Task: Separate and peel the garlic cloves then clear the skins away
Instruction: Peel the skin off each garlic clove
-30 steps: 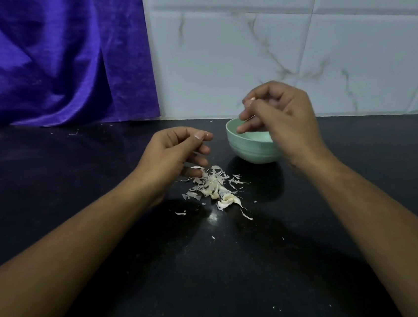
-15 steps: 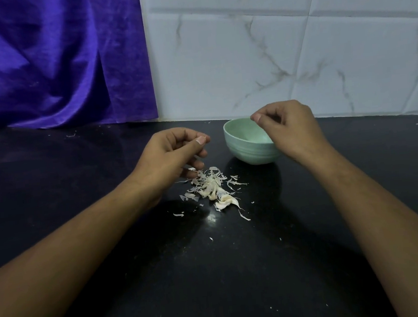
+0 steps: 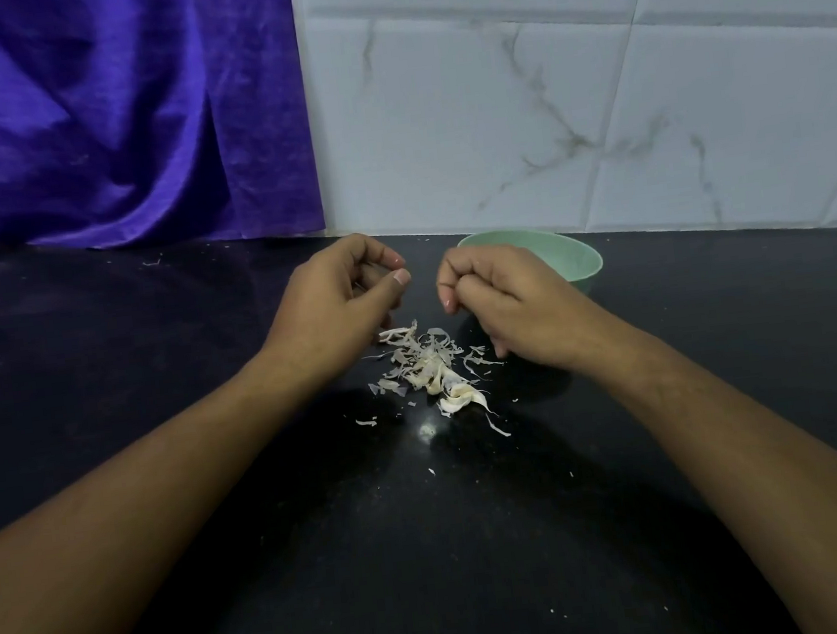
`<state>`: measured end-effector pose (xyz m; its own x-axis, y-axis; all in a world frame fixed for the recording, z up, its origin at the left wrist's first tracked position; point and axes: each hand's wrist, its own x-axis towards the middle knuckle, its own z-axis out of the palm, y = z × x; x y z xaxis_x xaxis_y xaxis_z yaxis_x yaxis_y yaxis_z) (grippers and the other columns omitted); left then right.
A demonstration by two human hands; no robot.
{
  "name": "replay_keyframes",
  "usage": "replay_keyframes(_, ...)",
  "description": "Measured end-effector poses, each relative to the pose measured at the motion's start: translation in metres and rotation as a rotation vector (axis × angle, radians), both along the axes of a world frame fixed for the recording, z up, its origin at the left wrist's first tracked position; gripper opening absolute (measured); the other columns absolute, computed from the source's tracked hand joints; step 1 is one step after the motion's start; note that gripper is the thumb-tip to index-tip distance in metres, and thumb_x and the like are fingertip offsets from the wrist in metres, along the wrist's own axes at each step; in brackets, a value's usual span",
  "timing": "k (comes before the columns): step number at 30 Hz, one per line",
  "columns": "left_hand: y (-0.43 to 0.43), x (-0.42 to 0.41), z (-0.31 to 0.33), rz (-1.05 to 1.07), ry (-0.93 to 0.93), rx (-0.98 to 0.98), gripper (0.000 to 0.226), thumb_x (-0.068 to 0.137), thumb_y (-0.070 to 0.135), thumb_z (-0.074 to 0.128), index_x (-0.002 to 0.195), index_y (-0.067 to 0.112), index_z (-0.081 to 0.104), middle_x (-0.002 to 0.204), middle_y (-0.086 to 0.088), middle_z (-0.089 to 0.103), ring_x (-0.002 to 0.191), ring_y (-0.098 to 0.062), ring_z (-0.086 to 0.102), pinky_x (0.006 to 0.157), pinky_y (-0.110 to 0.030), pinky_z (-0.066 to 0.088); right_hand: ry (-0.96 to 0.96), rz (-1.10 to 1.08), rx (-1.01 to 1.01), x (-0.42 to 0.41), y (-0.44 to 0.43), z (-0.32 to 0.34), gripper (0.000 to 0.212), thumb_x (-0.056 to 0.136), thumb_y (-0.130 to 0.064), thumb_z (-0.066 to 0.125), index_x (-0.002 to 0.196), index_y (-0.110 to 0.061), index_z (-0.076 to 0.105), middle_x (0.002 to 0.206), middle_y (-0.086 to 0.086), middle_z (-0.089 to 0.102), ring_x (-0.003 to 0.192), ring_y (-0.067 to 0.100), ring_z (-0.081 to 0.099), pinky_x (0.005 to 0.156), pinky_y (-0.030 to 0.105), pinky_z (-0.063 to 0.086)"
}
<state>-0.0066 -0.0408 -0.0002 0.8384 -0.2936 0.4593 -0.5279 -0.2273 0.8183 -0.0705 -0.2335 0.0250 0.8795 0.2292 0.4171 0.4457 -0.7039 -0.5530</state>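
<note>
Right hand (image 3: pixel 503 302) moved from bowl (image 3: pixel 583 260) toward left hand (image 3: pixel 332 305).

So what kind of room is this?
Most likely a home kitchen: a dark counter runs up to white marbled wall tiles, and on it a pile of garlic skins lies near a small green bowl.

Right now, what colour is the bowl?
The bowl is a plain pale mint green, best seen in the head view.

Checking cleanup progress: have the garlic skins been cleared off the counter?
No, the garlic skins lie in a loose pile on the black counter.
</note>
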Motion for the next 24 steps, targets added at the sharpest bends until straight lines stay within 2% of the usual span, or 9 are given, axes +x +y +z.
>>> replay_keyframes(3, 0.002, 0.003, -0.001, 0.038, -0.079, 0.077, 0.005, 0.097, 0.02, 0.07, 0.102, 0.021, 0.07, 0.079, -0.001, 0.074, 0.071, -0.022, 0.073, 0.068, -0.037, 0.059, 0.004, -0.012, -0.037, 0.001, -0.001, -0.001, 0.027, 0.096, -0.001, 0.047, 0.087, -0.017, 0.067, 0.046, -0.011, 0.046, 0.043, 0.008, 0.046, 0.047, 0.02, 0.035)
replay_keyframes(6, 0.007, 0.007, -0.003, 0.063, -0.166, 0.247, 0.006, 0.097, 0.025, 0.07, 0.103, 0.027, 0.072, 0.08, 0.006, 0.072, 0.073, -0.015, 0.07, 0.073, -0.04, 0.06, 0.031, -0.014, -0.059, 0.004, -0.001, -0.006, 0.014, 0.1, -0.011, 0.06, 0.101, -0.016, 0.073, 0.048, -0.011, 0.045, 0.044, 0.007, 0.043, 0.048, 0.021, 0.037)
replay_keyframes(9, 0.013, 0.01, 0.001, 0.134, -0.282, 0.481, 0.011, 0.097, 0.03, 0.067, 0.105, 0.033, 0.073, 0.087, 0.014, 0.07, 0.081, -0.008, 0.067, 0.078, -0.041, 0.058, 0.036, -0.04, -0.124, 0.009, -0.003, -0.012, 0.007, 0.096, -0.019, 0.071, 0.093, -0.02, 0.077, 0.048, -0.008, 0.054, 0.044, 0.008, 0.05, 0.054, 0.03, 0.043)
replay_keyframes(12, 0.019, 0.014, 0.005, 0.197, -0.269, 0.568, 0.015, 0.097, 0.029, 0.068, 0.109, 0.034, 0.074, 0.093, 0.016, 0.069, 0.085, -0.006, 0.065, 0.081, -0.038, 0.057, 0.011, -0.067, -0.151, 0.011, -0.004, -0.015, 0.004, 0.091, -0.025, 0.077, 0.089, -0.025, 0.08, 0.06, -0.009, 0.066, 0.053, 0.006, 0.056, 0.056, 0.028, 0.044)
replay_keyframes(15, 0.019, 0.019, 0.001, 0.188, -0.25, 0.721, 0.028, 0.094, 0.037, 0.072, 0.122, 0.034, 0.072, 0.11, 0.012, 0.068, 0.1, -0.012, 0.064, 0.089, -0.039, 0.055, 0.026, -0.045, -0.15, 0.013, -0.005, -0.017, 0.007, 0.092, -0.028, 0.076, 0.095, -0.024, 0.081, 0.079, -0.008, 0.075, 0.066, 0.003, 0.064, 0.063, 0.023, 0.047)
replay_keyframes(17, 0.019, 0.02, -0.002, 0.168, -0.216, 0.825, 0.036, 0.092, 0.042, 0.074, 0.127, 0.033, 0.069, 0.119, 0.009, 0.067, 0.109, -0.015, 0.064, 0.093, -0.039, 0.055, 0.075, -0.018, -0.152, 0.013, -0.006, -0.016, 0.013, 0.091, -0.032, 0.078, 0.101, -0.023, 0.079, 0.076, -0.008, 0.071, 0.06, 0.001, 0.06, 0.059, 0.019, 0.043)
replay_keyframes(20, 0.018, 0.02, -0.003, 0.121, -0.197, 0.853, 0.026, 0.091, 0.036, 0.075, 0.116, 0.033, 0.074, 0.11, 0.01, 0.071, 0.103, -0.014, 0.066, 0.089, -0.038, 0.056, 0.242, 0.032, -0.098, 0.01, -0.008, -0.015, 0.033, 0.081, -0.044, 0.085, 0.104, -0.023, 0.075, 0.07, -0.006, 0.066, 0.051, 0.0, 0.051, 0.055, 0.017, 0.036)
replay_keyframes(24, 0.016, 0.017, -0.005, 0.032, -0.187, 0.768, 0.018, 0.089, 0.029, 0.077, 0.105, 0.033, 0.077, 0.091, 0.016, 0.072, 0.09, -0.006, 0.068, 0.084, -0.033, 0.056, 0.419, 0.149, -0.071, 0.008, -0.008, -0.014, 0.041, 0.072, -0.041, 0.093, 0.106, -0.026, 0.073, 0.075, -0.003, 0.064, 0.062, 0.01, 0.055, 0.065, 0.035, 0.042)
